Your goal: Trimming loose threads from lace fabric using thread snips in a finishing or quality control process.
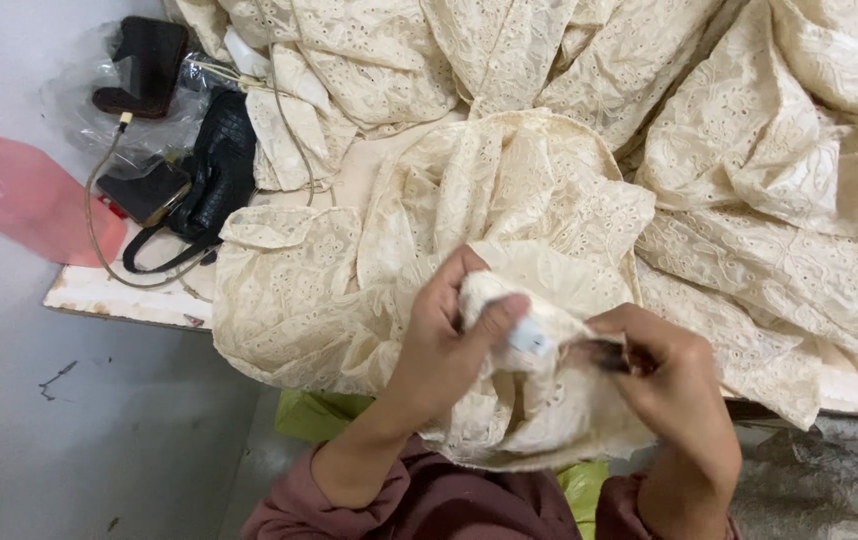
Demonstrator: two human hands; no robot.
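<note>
A large heap of cream embroidered lace fabric point(509, 190) covers the table. My left hand point(444, 345) pinches a bunched fold of this fabric near the table's front edge, thumb pressed by a small white label point(530, 338) sewn on it. My right hand point(674, 380) is closed around a small dark tool point(609, 355) whose tip touches the fabric beside the label; what kind of tool it is cannot be made out. Both forearms wear dusky pink sleeves.
A black handbag point(214, 175) lies at the table's left end with a dark phone point(149, 192), a cable point(99, 215) and a dark case on clear plastic point(144, 65). A pink sheet point(19, 195) lies on the grey floor point(69, 420). Green cloth point(324, 415) sits below the table edge point(124, 295).
</note>
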